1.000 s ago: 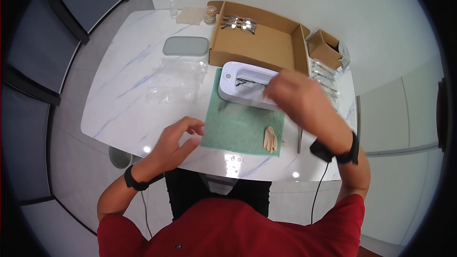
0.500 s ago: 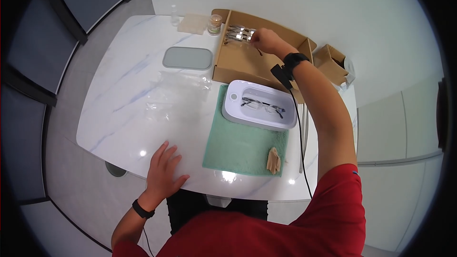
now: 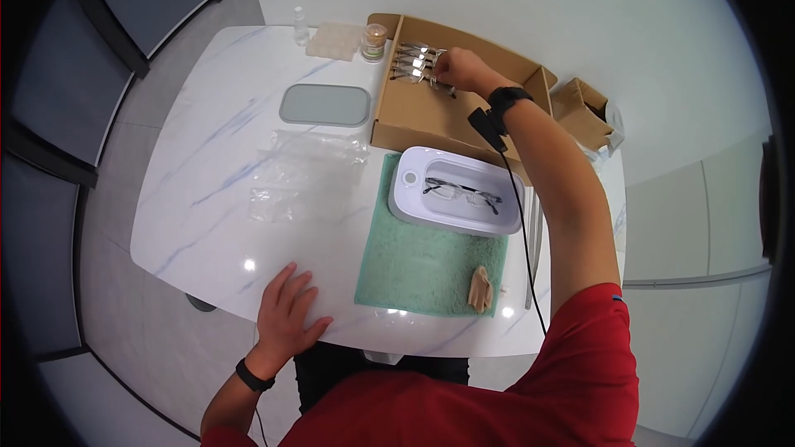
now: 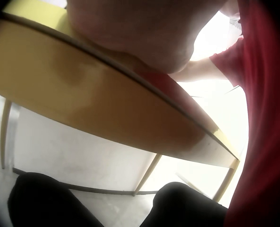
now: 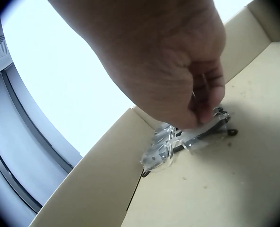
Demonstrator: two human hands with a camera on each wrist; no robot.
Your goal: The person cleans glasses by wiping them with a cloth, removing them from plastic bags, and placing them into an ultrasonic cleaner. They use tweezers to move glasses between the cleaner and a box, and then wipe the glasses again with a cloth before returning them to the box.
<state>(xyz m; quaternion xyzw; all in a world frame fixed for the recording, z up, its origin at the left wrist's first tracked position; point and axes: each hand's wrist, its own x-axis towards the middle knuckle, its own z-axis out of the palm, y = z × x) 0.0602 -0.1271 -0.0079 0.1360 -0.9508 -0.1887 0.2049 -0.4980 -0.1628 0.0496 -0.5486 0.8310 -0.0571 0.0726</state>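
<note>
In the head view my right hand [image 3: 468,71] reaches into the cardboard box [image 3: 426,124]. Its thumb and fingers pinch a pair of eyeglasses [image 5: 204,138], which lies low over the box floor in the right wrist view. Several more clear-lensed eyeglasses [image 3: 410,63] are lined up against the box's left side. Another pair of glasses [image 3: 462,191] with dark temples sits in the basin of a white ultrasonic cleaner [image 3: 414,209]. My left hand [image 3: 286,314] rests on the table's front edge, fingers spread and holding nothing.
Under the cleaner lies a green cloth [image 3: 414,273] with a crumpled beige piece [image 3: 479,290] on it. Clear plastic bags [image 3: 310,170] and a grey lid [image 3: 325,105] lie to the left. A jar [image 3: 373,43] and a small bottle [image 3: 301,26] stand behind. A cable [image 3: 527,257] hangs from my right wrist.
My right hand has gone from above the cleaner, forward into the box, and has stayed at the eyeglasses over the last half second. The left hand has come down onto the table edge.
</note>
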